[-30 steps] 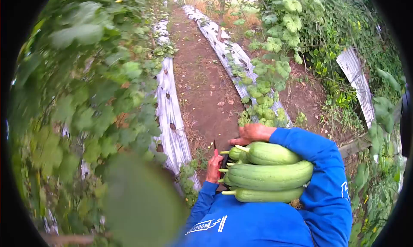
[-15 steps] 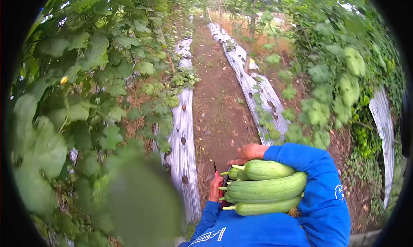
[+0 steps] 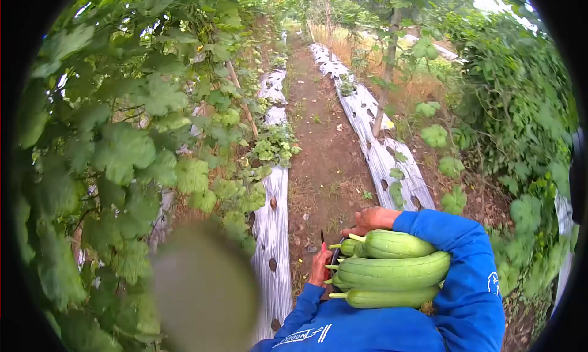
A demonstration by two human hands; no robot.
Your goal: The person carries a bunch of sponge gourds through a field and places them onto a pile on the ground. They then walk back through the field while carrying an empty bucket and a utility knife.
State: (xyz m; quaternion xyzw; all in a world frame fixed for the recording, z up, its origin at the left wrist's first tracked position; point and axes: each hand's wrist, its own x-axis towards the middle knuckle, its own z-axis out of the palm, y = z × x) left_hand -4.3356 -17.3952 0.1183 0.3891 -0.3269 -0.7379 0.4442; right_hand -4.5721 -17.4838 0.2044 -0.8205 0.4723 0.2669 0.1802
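Several long green luffa gourds (image 3: 392, 272) lie stacked against my chest, their pale stems pointing left. Under their stem ends shows a bit of a dark container (image 3: 335, 254); the gourds hide the rest. My left hand (image 3: 318, 270) is closed around a red-handled tool (image 3: 323, 248) with a narrow dark tip pointing up, beside the container. Around the far side of the pile reaches my right arm, in a blue sleeve. My right hand (image 3: 371, 219) has its fingers curled down at the container's far edge, close to the top gourd's stem; the fingertips are partly hidden.
A dirt path (image 3: 315, 137) runs ahead between strips of silver plastic mulch (image 3: 274, 229) with holes. Leafy vines (image 3: 135, 150) form a wall on the left, and dense foliage (image 3: 514, 101) stands right. A blurred leaf (image 3: 205, 284) hangs close in front at lower left.
The view has moved forward along the path and swung slightly left. The gourds and both hands keep the same hold, appearing a little farther right. The near leaf has shifted and blurred.
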